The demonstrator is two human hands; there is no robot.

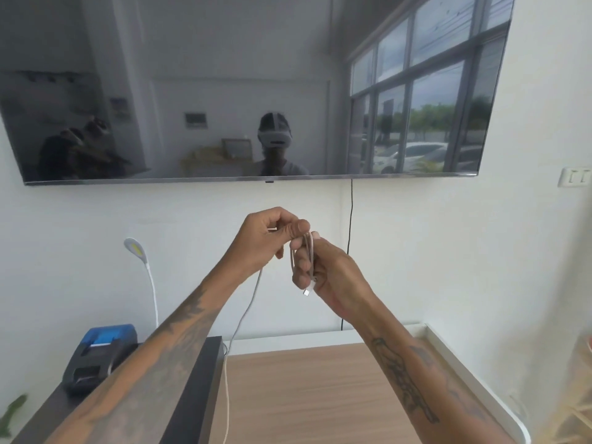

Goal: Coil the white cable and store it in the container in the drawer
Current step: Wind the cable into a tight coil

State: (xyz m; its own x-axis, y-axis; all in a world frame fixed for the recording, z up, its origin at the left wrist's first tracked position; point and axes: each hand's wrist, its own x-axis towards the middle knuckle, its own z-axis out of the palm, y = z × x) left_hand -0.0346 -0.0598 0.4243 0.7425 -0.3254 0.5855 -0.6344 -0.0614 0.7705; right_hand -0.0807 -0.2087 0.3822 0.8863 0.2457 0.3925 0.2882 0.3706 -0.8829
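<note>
Both hands are raised in front of the wall, under the TV. My right hand (pixel 333 274) grips a few loops of the white cable (pixel 246 312), with the cable's white plug sticking out below its fingers. My left hand (pixel 266 238) pinches the cable just above those loops. From my left hand the free length hangs down past the edge of the dark cabinet and out of the bottom of the view. No drawer or container is in view.
A wooden tabletop (pixel 304 395) with a white raised rim lies below my hands. A dark cabinet (pixel 195 395) at left carries a blue and black receipt printer (pixel 99 357) and a white gooseneck lamp (pixel 144 267). A wall-mounted TV (pixel 256 88) hangs above, with a black cord (pixel 350 235) below it.
</note>
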